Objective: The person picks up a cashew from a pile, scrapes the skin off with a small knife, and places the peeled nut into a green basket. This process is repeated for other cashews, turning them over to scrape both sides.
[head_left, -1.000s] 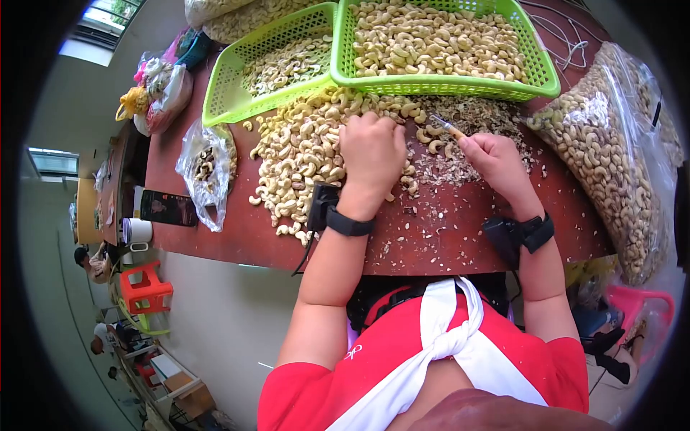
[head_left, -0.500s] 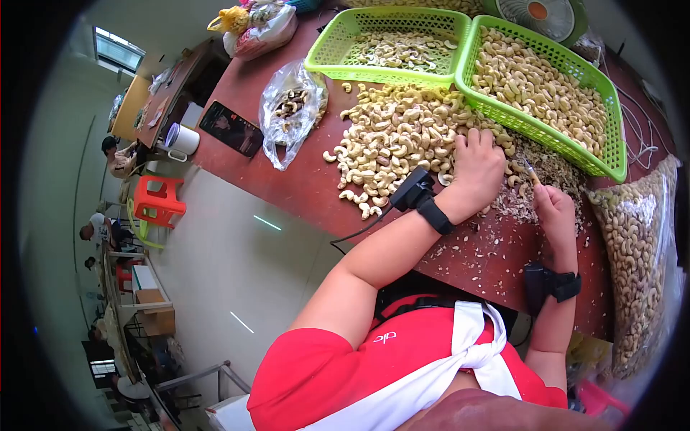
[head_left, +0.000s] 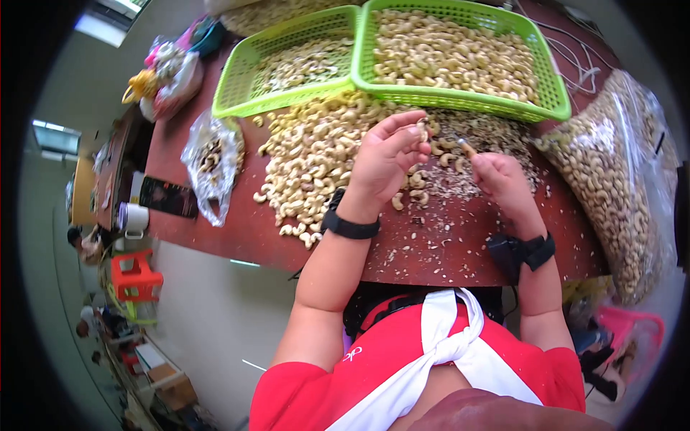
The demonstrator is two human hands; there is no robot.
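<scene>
My left hand (head_left: 388, 156) is raised over the edge of the cashew pile (head_left: 316, 147), its thumb and fingers pinching a cashew (head_left: 424, 130). Closed around the handle of a small knife (head_left: 468, 149) is my right hand (head_left: 501, 179), a little to the right of the left one. The knife's short blade points up and left, apart from the held cashew. Below and between the hands, bits of husk (head_left: 460, 179) and several loose cashews are scattered on the red table (head_left: 431, 248).
Two green baskets stand behind the pile, the left one (head_left: 233, 106) partly filled, the right one (head_left: 496, 106) full of cashews. A large clear bag of cashews (head_left: 622, 165) leans at the right. Leftward are a plastic bag (head_left: 208, 161), a phone (head_left: 167, 197) and a mug (head_left: 132, 218).
My left hand has lifted from the pile's edge, turned over and now pinches a cashew. The right hand still grips the knife. The head view has shifted and turned.
</scene>
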